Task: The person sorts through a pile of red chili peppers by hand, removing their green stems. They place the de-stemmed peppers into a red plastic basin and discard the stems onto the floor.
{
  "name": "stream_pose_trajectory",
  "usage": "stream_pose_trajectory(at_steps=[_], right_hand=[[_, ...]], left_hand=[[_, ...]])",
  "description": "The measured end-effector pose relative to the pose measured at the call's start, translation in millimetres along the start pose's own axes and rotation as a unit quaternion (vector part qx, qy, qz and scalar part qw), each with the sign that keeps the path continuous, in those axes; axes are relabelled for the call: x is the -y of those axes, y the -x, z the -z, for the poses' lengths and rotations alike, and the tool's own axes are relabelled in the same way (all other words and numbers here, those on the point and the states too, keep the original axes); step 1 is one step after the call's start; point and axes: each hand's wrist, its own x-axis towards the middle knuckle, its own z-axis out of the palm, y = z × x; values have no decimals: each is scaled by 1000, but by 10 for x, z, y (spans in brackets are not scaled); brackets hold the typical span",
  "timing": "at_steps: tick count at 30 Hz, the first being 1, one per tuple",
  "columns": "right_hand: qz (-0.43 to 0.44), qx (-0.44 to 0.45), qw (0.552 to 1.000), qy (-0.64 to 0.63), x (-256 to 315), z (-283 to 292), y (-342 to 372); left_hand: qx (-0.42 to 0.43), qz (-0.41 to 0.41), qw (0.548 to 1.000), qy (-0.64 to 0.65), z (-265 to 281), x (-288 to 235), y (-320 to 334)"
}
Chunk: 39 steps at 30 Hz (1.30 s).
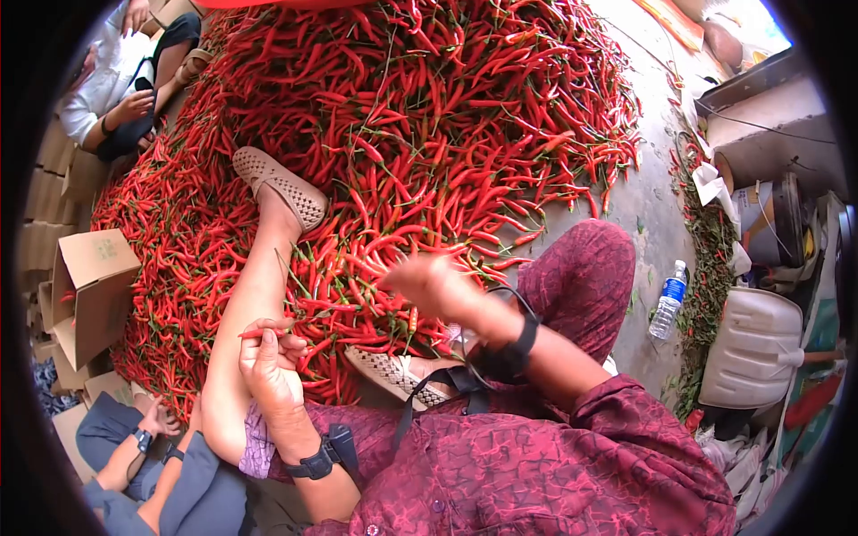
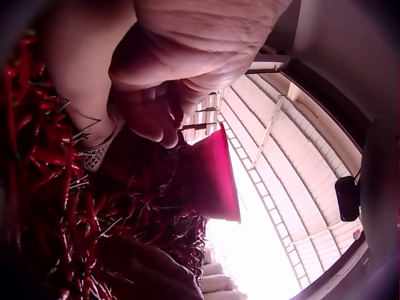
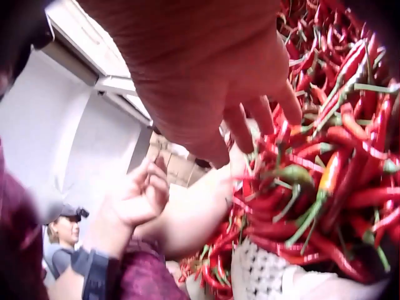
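A large heap of red chillies (image 1: 420,107) with green stems spreads over the floor. The left hand (image 1: 273,371) pinches a red chilli (image 1: 265,330) between thumb and fingers, beside the bent bare leg. In the left wrist view the same hand (image 2: 194,56) has its fingers curled, and the chilli is hard to make out. The right hand (image 1: 438,288), blurred in the head view, hovers over the near edge of the heap. Seen from the right wrist, this hand (image 3: 231,94) reaches over the chillies (image 3: 337,181) with fingers spread and slightly bent, nothing visible in them.
Two shoes (image 1: 281,192) rest among the chillies. At left are an open cardboard box (image 1: 98,290) and other people's arms and legs. A water bottle (image 1: 668,302), a bucket (image 1: 760,223) and a pale plastic scoop (image 1: 751,348) lie at right. A red object (image 2: 212,175) rises behind the heap.
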Motion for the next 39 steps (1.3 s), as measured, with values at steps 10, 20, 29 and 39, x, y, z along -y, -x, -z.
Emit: stream_pose_trajectory(at_steps=[10, 20, 29, 39], right_hand=[[-251, -201, 943, -88, -958, 1014, -1071], [-206, -102, 944, 239, -665, 63, -898], [-90, 238, 947, 198, 88, 652, -828], [-86, 63, 903, 415, -586, 708, -2082]], left_hand=[[-1, -11, 1000, -9, -54, -14, 23], [-2, -7, 1000, -9, -127, 34, 11], [-9, 9, 1000, -14, -173, 25, 53], [-61, 14, 998, -17, -72, 95, 39]])
